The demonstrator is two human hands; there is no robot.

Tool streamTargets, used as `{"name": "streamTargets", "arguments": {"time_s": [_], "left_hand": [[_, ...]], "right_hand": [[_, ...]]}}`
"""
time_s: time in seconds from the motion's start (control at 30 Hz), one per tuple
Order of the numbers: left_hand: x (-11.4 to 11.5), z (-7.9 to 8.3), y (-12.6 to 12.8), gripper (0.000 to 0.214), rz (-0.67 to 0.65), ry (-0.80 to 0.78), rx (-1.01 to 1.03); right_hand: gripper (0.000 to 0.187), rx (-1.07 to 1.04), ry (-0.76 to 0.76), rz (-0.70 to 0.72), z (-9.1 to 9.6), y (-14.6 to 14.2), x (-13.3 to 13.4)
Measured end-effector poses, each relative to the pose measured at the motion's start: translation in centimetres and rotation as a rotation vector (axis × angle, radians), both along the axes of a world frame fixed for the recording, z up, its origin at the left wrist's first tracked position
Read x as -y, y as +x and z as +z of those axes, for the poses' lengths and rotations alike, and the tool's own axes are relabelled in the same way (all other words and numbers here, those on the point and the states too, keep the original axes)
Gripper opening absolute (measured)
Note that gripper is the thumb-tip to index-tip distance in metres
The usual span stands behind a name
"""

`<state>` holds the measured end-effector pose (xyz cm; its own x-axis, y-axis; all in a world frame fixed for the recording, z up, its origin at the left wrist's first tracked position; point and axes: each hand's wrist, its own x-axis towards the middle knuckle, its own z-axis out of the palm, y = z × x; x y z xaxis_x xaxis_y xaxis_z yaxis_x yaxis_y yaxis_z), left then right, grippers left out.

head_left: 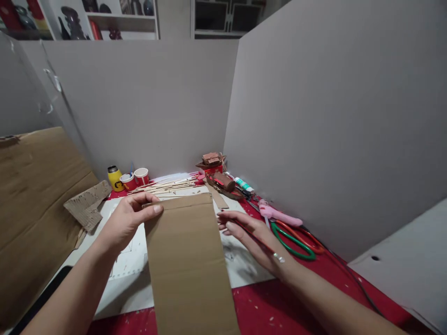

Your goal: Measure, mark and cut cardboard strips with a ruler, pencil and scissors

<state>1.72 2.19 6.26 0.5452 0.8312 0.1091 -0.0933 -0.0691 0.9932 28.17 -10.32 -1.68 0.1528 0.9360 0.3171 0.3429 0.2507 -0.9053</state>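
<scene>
A long brown piece of cardboard (190, 270) stretches from the middle of the view down to its lower edge. My left hand (130, 222) is closed on its far left corner, the thumb on top. Beside the right edge of the cardboard is my right hand (256, 239), with a thin dark red pencil (261, 244) held along the thumb; its pale end points back toward the wrist. The fingertips are close to the cardboard edge, and I cannot tell if they touch it. White paper with drawn lines (131, 260) lies beneath, partly covered.
Thin wooden sticks (171, 187) lie at the back, near two red-and-white cups (141, 176) and a yellow bottle (115, 179). On the right are a pink glue gun (281, 215) and green-and-orange-handled scissors (293, 243). A large cardboard sheet (38, 204) leans at left; grey panels surround the table.
</scene>
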Motion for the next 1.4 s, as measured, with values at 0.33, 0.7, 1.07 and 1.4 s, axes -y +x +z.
{"name": "streamTargets", "arguments": {"time_s": [0.33, 0.7, 1.07, 1.4], "left_hand": [[2.5, 0.1, 2.7, 0.028, -0.101, -0.082, 0.016], [4.5, -0.9, 3.5, 0.048, -0.083, 0.042, -0.024], [2.5, -2.5, 3.8, 0.052, -0.138, -0.212, -0.009], [-2.3, -2.7, 2.0, 0.046, 0.120, -0.164, -0.008]], "right_hand": [[0.031, -0.566, 0.030, 0.169, 3.3, -3.9, 1.1], [0.029, -0.580, 0.098, 0.143, 2.6, -3.8, 0.3], [0.039, -0.400, 0.051, 0.034, 1.5, -3.4, -0.8], [0.028, 0.555, -0.131, -0.008, -2.1, 0.4, -1.5]]}}
